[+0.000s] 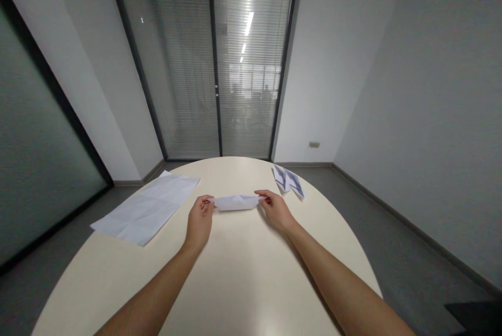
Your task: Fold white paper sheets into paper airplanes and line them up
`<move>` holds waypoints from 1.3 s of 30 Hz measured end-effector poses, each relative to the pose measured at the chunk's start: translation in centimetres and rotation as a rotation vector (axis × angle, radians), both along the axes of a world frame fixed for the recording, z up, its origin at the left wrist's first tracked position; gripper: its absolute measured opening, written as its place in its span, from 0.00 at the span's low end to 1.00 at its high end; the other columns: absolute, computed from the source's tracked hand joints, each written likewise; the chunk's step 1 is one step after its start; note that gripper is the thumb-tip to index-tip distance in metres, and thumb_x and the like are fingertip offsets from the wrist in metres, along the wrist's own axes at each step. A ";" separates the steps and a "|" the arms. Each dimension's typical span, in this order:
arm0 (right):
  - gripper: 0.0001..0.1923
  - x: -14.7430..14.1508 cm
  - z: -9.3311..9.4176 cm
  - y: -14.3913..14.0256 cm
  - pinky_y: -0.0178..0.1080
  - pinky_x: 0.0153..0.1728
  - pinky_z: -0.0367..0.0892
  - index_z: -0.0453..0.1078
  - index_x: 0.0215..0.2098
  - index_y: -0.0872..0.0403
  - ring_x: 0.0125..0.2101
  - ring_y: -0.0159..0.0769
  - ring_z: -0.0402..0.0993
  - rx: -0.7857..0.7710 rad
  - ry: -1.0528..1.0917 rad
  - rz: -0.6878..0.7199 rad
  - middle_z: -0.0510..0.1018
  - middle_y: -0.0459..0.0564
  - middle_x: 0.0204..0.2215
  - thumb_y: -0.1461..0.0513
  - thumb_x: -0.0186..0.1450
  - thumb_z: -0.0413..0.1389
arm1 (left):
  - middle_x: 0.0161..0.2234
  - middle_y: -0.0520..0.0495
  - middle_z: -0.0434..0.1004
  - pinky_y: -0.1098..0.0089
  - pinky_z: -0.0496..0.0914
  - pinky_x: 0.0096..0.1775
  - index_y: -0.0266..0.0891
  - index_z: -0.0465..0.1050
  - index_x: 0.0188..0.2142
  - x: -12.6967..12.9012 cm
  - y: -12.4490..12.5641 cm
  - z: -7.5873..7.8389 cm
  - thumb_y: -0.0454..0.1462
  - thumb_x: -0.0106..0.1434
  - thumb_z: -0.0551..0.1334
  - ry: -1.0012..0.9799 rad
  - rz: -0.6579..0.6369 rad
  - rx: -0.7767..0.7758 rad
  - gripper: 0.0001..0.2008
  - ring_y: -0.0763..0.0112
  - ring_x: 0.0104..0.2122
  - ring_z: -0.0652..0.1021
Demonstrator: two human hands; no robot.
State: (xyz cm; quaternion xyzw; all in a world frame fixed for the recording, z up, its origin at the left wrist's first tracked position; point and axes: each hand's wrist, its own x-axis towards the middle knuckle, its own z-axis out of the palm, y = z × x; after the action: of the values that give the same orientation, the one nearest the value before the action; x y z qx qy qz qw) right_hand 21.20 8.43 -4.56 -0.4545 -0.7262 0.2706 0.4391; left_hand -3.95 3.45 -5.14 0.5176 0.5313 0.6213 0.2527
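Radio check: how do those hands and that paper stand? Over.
Left hand, right hand: pinch grip, one end each. Folded paper held between them. Creased sheet left, folded pieces right; neither in the way.

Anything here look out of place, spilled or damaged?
Mildly: the creased paper sheet at left lies askew, its outer side jutting past the edge of the round table. No spill shows, and the held folded paper has no obvious damage.

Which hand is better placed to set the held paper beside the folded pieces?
Probably the right hand: it pinches one end of the held paper and sits nearer the folded pieces than the left hand.
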 end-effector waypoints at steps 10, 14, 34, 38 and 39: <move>0.33 -1.4 2.4 -3.0 0.53 0.63 0.51 0.63 0.63 0.56 0.59 0.49 0.62 0.315 -0.503 0.005 0.70 0.59 0.59 0.58 0.61 0.60 | 0.35 0.47 0.79 0.66 0.73 0.40 0.40 0.70 0.39 0.4 -0.9 0.2 0.42 0.64 0.58 0.161 -0.066 0.009 0.09 0.64 0.37 0.80; 0.37 -2.2 2.6 -3.7 0.55 0.65 0.47 0.58 0.66 0.55 0.60 0.48 0.62 0.307 -0.566 0.089 0.70 0.58 0.60 0.57 0.61 0.61 | 0.37 0.46 0.80 0.65 0.72 0.43 0.41 0.70 0.39 0.6 -1.1 0.4 0.41 0.65 0.57 0.221 -0.123 0.025 0.08 0.63 0.39 0.80; 0.16 -2.7 2.5 -4.1 0.39 0.49 0.64 0.72 0.54 0.51 0.48 0.41 0.72 0.212 -0.640 0.217 0.79 0.53 0.46 0.63 0.68 0.54 | 0.59 0.38 0.70 0.56 0.63 0.61 0.36 0.60 0.63 2.8 -3.0 -1.0 0.36 0.69 0.52 0.935 -0.269 0.096 0.24 0.60 0.59 0.69; 0.18 -2.3 2.3 -3.8 0.43 0.56 0.63 0.72 0.56 0.53 0.53 0.42 0.70 0.270 -0.621 0.377 0.77 0.55 0.52 0.63 0.69 0.52 | 0.59 0.38 0.71 0.54 0.63 0.61 0.38 0.66 0.60 2.5 -2.9 -0.9 0.37 0.69 0.52 1.024 -0.249 0.038 0.22 0.57 0.58 0.70; 0.19 -2.2 2.4 -3.9 0.44 0.56 0.62 0.71 0.57 0.53 0.54 0.43 0.70 0.267 -0.622 0.394 0.76 0.55 0.53 0.63 0.70 0.51 | 0.59 0.39 0.71 0.53 0.62 0.61 0.38 0.67 0.60 2.5 -2.9 -0.7 0.37 0.69 0.52 1.052 -0.244 0.034 0.21 0.56 0.59 0.69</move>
State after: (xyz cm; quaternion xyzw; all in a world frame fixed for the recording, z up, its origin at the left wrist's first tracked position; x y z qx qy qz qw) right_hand 18.97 4.57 -2.21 -0.3055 -0.9268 0.1024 0.1928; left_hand -1.43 0.50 -5.89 0.8208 0.5120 0.2529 0.0144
